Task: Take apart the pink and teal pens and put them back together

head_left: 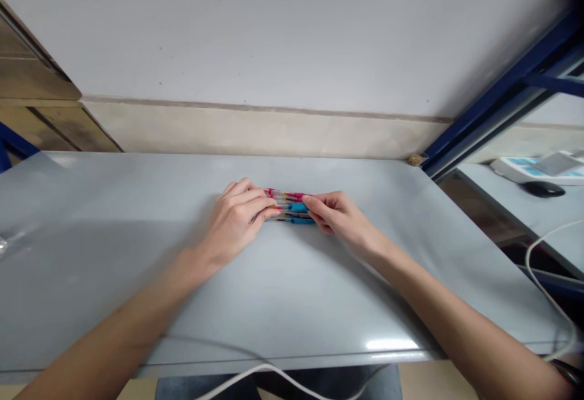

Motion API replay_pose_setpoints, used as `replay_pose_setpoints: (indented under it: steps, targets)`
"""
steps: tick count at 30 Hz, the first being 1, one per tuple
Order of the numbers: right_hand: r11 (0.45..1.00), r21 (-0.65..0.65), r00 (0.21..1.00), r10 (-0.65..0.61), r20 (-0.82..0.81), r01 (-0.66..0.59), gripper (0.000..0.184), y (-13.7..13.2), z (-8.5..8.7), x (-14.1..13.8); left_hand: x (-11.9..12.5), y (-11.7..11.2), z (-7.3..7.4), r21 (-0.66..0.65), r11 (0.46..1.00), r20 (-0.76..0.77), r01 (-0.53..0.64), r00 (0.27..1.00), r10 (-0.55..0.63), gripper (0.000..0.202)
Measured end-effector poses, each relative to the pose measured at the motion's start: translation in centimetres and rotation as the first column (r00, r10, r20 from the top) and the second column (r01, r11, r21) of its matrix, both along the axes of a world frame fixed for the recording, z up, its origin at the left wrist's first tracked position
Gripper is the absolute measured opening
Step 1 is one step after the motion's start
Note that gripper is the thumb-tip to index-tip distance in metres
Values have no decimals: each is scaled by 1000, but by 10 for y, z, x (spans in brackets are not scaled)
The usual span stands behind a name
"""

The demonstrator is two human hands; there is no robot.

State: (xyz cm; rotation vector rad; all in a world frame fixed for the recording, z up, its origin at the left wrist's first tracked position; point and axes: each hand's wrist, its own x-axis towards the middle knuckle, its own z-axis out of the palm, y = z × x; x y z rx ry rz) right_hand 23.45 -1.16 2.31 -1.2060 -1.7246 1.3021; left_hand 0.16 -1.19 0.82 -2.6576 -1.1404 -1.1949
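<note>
Several slim pens [298, 208] with clear barrels and pink or blue grips lie side by side on the grey table [255, 315], near its middle. My left hand [239, 211] closes over their left ends, its fingers bent across the top and its thumb at the near side. At the right ends, my right hand [335, 214] pinches the pens between thumb and fingers. Both hands hide the pens' tips, so only the middle stretch of the row shows. Pink grips sit at the far side of the row, blue ones at the near side.
Behind the table rises a white wall [274, 35]. A clear plastic piece [3, 245] lies at the left edge. To the right stand a blue metal frame [483, 102] and another table with a black mouse [542, 189]. A white cable [269, 367] hangs along the front edge.
</note>
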Motion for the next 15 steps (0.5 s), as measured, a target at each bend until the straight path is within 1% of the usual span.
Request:
replay_pose_setpoints:
  steps: [2, 3, 5, 7, 9, 11, 13, 15]
  targets:
    - [1000, -14, 1000, -15, 2, 15, 56, -1, 1, 0, 1, -1, 1, -6, 1000, 14, 10, 1000, -10, 13]
    - [999, 6, 999, -34, 24, 34, 56, -1, 2, 1, 2, -1, 1, -27, 999, 16, 35, 999, -35, 12]
    - [992, 91, 991, -100, 90, 92, 57, 1, 4, 5, 3, -2, 1, -98, 989, -11, 114, 993, -116, 8]
    - [969, 186, 974, -188, 128, 162, 56, 5, 5, 10, 4, -3, 0, -169, 968, -74, 186, 977, -201, 6]
    - [942, 253, 958, -257, 125, 220, 52, 10, 3, 15, 5, -4, -3, -210, 956, -147, 206, 960, -239, 8]
    - [924, 296, 945, -295, 141, 244, 45, 13, -1, 16, 5, -5, -6, -217, 959, -197, 182, 954, -225, 9]
    - [912, 332, 938, -307, 162, 241, 38, 14, -6, 15, 5, -6, -8, -205, 967, -219, 151, 956, -195, 2]
    - [905, 359, 941, -301, 156, 230, 30, 13, -10, 13, 6, -5, -7, -186, 973, -219, 134, 960, -174, 11]
